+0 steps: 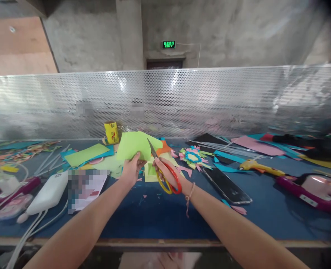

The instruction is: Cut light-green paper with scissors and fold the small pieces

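Pinched in my left hand (132, 170) is a sheet of light green paper (134, 145), held up off the table. My right hand (168, 170) grips scissors (177, 184) with one red and one yellow handle loop. Their blades point up and left, at the right part of the green sheet; whether they are cutting into it I cannot tell. Below and behind the hands lie pale green and yellow paper pieces (151, 175) and an orange piece (163, 148). A paper flower (193, 157) with a blue ring and pink and green petals lies to the right.
A phone with a lit screen (91, 190) and a white power bank (49, 192) with cables lie left. On the right are a dark phone (227, 185), a yellow glue gun (262, 167) and a purple power strip (305, 194). A perforated metal panel (165, 101) closes off the back.
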Available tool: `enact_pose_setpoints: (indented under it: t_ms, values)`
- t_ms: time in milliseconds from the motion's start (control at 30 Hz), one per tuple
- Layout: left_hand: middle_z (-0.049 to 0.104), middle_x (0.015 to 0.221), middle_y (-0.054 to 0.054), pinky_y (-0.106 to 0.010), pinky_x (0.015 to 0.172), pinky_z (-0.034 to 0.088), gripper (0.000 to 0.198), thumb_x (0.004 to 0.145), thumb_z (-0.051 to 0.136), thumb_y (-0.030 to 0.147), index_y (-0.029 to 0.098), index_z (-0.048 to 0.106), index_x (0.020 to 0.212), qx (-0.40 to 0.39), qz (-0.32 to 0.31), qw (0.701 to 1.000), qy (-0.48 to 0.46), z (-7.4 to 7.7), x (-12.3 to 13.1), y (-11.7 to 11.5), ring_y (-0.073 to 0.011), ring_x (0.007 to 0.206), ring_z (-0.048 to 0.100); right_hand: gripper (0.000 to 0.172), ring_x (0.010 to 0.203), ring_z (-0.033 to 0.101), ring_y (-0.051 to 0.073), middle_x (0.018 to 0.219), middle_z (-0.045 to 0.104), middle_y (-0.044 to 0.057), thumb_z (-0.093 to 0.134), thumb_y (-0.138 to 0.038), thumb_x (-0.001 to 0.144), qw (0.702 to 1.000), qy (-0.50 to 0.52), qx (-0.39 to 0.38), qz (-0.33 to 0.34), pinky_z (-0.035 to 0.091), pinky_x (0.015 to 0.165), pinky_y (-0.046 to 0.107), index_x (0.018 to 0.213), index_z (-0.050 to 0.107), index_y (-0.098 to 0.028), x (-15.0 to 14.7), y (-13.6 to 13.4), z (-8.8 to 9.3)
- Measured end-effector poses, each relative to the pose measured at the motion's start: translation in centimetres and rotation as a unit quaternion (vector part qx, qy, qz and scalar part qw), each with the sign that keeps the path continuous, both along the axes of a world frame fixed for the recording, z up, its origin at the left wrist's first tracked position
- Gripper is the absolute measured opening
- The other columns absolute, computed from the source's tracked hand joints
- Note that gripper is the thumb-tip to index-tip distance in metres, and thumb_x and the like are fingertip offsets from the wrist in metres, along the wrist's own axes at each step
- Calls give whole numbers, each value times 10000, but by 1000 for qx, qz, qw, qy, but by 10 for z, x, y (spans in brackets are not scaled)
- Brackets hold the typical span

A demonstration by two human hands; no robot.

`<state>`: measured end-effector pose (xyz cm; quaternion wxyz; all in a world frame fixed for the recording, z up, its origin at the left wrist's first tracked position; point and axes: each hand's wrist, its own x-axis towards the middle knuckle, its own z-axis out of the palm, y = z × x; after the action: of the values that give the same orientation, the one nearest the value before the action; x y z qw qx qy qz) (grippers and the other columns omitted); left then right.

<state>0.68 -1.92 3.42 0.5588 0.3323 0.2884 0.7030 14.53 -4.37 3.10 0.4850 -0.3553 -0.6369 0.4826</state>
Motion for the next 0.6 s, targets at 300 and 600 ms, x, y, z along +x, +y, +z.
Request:
enact_pose_setpoints:
  t_ms: [300, 600]
  values:
    - [665, 792, -21, -282, 724, 497, 130, 690, 572, 105, 174, 545, 797, -25, 65, 995, -71, 3, -23, 27, -130, 726, 637, 299, 470, 442, 84, 518, 495, -29, 548, -424, 750, 986, -147, 18, 81, 356, 481, 227, 605, 514, -165, 53, 6, 23]
    - [681, 817, -52, -317, 796, 489, 284, 644, 602, 206, 163, 603, 925, -14, -78, 994, -71, 33, -34, 2, -208, 863, 625, 277, 622, 610, 144, 732, 614, 41, 544, -445, 743, 978, 120, -168, -26, 462, 575, 274, 699, 491, -177, 51, 35, 5]
